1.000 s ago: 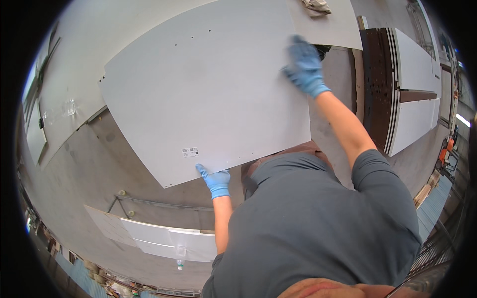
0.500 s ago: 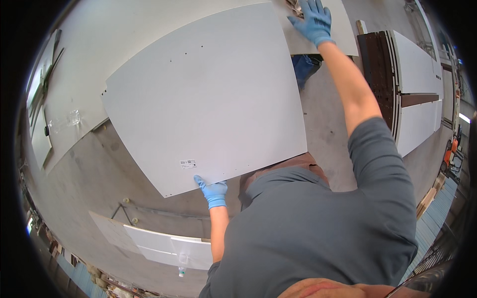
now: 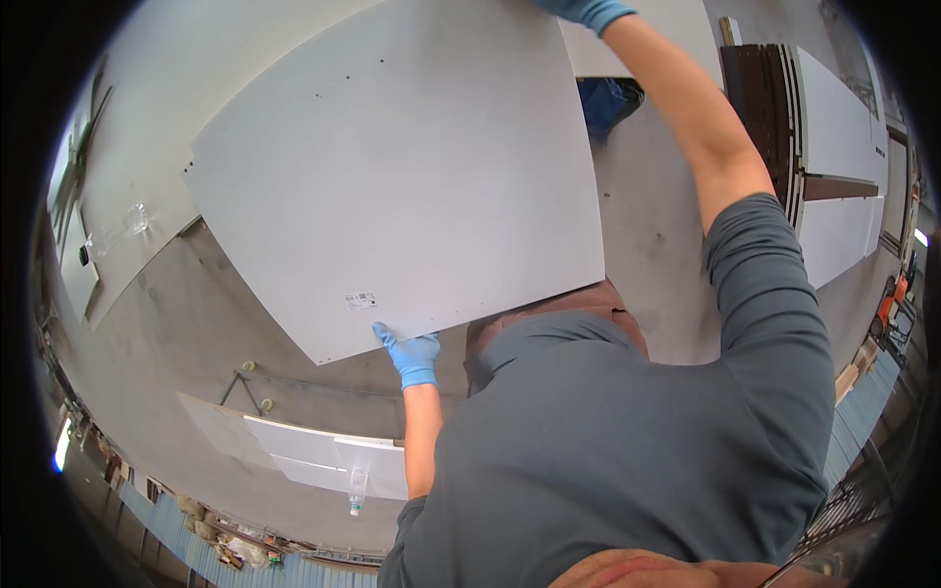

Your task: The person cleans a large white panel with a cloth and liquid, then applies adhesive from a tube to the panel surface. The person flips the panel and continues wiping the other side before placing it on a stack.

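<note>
A large light-grey board (image 3: 421, 176) lies flat in front of me, its near edge against my waist. Small dark holes dot its surface, and a white label (image 3: 360, 301) is stuck close to the near edge. My left hand (image 3: 410, 355), in a blue glove, grips that edge near the label, thumb on top and fingers underneath out of sight. At the top of the view my right hand (image 3: 591, 12), gloved the same way, is stretched out over the board's far right part. Its fingers are cut off or blurred, so I cannot tell whether it touches the board.
A clear bottle (image 3: 123, 227) lies on the pale work surface (image 3: 162, 118) at left. Behind on the left stands a wheeled cart with white panels (image 3: 304, 451) and another bottle (image 3: 357, 490). Stacked panels (image 3: 838, 118) stand at right. Something blue (image 3: 608, 103) sits under the far right surface.
My right hand has moved from the surface beyond the board leftward and farther away, to the board's far right part. My left hand keeps its grip on the near edge.
</note>
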Demonstrator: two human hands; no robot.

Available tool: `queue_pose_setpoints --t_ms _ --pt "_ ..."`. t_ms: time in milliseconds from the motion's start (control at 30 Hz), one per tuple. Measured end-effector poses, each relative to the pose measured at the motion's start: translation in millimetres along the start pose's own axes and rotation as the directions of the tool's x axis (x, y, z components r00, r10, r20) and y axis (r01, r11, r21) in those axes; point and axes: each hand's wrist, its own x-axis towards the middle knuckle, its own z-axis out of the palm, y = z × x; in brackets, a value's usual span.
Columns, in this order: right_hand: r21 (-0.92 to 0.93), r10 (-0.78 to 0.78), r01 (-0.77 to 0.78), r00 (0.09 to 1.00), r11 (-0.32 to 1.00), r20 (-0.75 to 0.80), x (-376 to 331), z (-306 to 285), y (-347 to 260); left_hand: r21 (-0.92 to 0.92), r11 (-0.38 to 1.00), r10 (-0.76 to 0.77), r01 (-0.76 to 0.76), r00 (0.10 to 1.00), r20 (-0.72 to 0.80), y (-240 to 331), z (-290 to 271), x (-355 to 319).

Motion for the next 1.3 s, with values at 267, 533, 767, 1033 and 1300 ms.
queue_pose_setpoints --t_ms 267,533,767,1033,1300 --pt "-0.031 0.129 -0.134 0.983 0.991 -0.129 -51 33 -57 -0.439 0.871 -0.135 0.223 0.966 0.222 5 -4 -9" --pt "0.617 0.394 -0.666 0.479 -0.420 0.785 -259 -39 -268 -0.464 0.861 -0.133 0.206 0.974 0.184 -2 18 -11" --pt "-0.561 0.936 -0.826 -0.237 -0.054 0.259 -505 -206 -330 0.219 0.971 0.127 -0.090 0.979 -0.158 -5 29 -10" --pt "0.279 0.843 -0.796 0.501 0.537 -0.194 -334 -132 -189 0.277 0.955 0.159 -0.104 0.971 -0.181 -11 42 -16" --pt "0.307 -0.008 -0.100 0.943 0.947 0.333 -58 72 -336 0.197 0.974 0.166 -0.111 0.943 -0.289 -12 52 -24"
